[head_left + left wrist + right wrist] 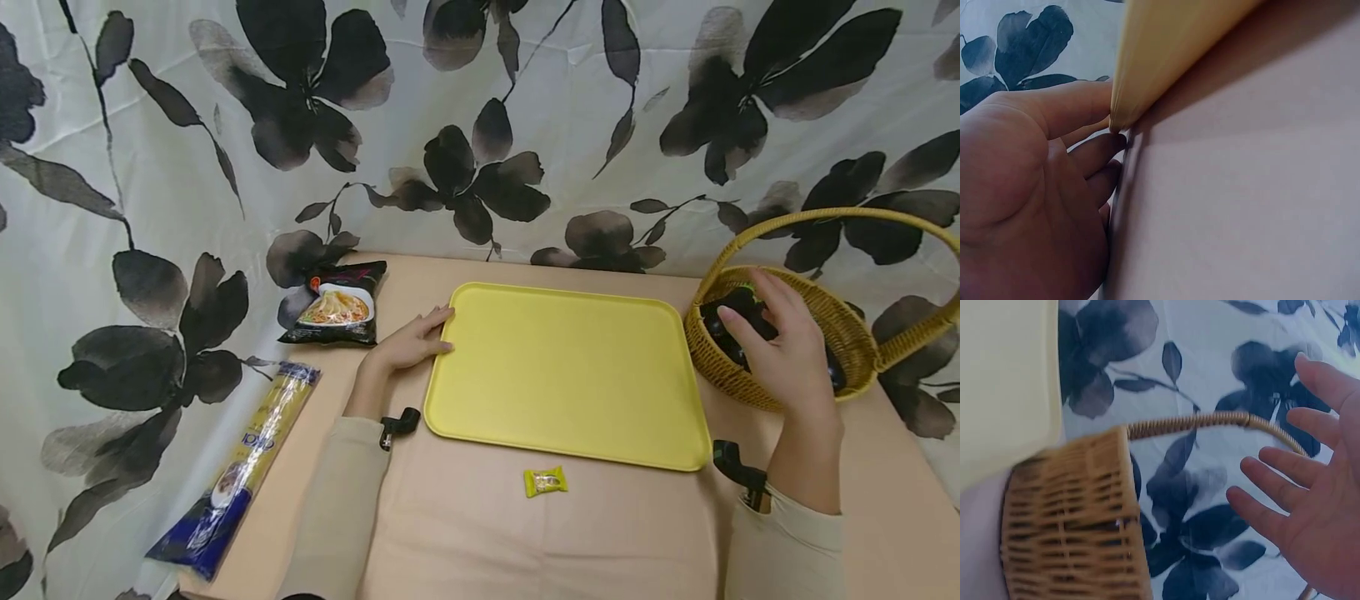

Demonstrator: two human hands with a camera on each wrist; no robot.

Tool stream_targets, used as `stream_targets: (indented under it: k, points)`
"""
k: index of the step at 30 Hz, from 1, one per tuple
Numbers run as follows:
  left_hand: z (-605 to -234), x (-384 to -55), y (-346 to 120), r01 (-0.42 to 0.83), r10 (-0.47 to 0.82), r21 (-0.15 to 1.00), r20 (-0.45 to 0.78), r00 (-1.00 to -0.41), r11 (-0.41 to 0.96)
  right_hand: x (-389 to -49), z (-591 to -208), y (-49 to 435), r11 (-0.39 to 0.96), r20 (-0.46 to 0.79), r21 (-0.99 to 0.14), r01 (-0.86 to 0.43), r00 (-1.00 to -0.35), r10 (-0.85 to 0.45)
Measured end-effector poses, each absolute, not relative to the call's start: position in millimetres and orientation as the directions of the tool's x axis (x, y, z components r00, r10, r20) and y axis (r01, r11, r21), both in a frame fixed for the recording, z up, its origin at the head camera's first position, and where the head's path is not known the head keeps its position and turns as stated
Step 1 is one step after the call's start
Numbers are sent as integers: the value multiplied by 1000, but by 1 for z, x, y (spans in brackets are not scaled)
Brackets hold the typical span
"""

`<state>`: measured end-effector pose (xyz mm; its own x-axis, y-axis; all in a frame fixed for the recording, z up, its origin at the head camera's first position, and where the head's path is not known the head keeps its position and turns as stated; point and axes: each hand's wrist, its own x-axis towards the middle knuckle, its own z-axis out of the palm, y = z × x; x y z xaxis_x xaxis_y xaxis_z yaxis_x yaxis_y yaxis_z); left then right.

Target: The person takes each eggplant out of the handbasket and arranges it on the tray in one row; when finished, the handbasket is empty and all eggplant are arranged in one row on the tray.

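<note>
My left hand (411, 340) rests at the left edge of a yellow tray (566, 375). In the left wrist view the thumb and fingertips touch the tray's rim (1124, 106), the fingers fairly straight and not wrapped round it. Over at the right, my right hand (787, 350) hovers above a wicker basket (731, 385) with a tall arched handle. Inside lie dark, glossy eggplants (717, 333), one with a green top, partly hidden by the hand. The right wrist view has the right hand (1316, 487) with fingers spread apart and nothing in them, beside the basket's handle (1197, 422).
A small yellow wrapped candy (545, 482) lies just in front of the tray. On the left stand a black instant noodle packet (337, 304) and, nearer, a long blue and yellow pasta packet (240, 475). A floral curtain (585, 125) hangs behind the table.
</note>
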<state>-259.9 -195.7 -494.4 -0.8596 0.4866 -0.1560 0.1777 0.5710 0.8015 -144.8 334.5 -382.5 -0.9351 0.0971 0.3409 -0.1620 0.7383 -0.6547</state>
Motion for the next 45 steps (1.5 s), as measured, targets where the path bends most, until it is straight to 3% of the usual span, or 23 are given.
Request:
stream_targets:
  k: [16, 23, 45]
  points:
    - [-493, -257, -196, 188, 490, 799, -149, -859, 571, -135, -398, 386, 739, 225, -669, 79, -926, 303]
    - [-493, -256, -197, 173, 487, 810, -153, -860, 560, -141, -408, 390, 706, 124, -696, 130, -947, 297]
    - [-495, -256, -197, 188, 493, 801, -148, -857, 568, -157, -434, 376, 780, -39, -592, 203, -974, 224]
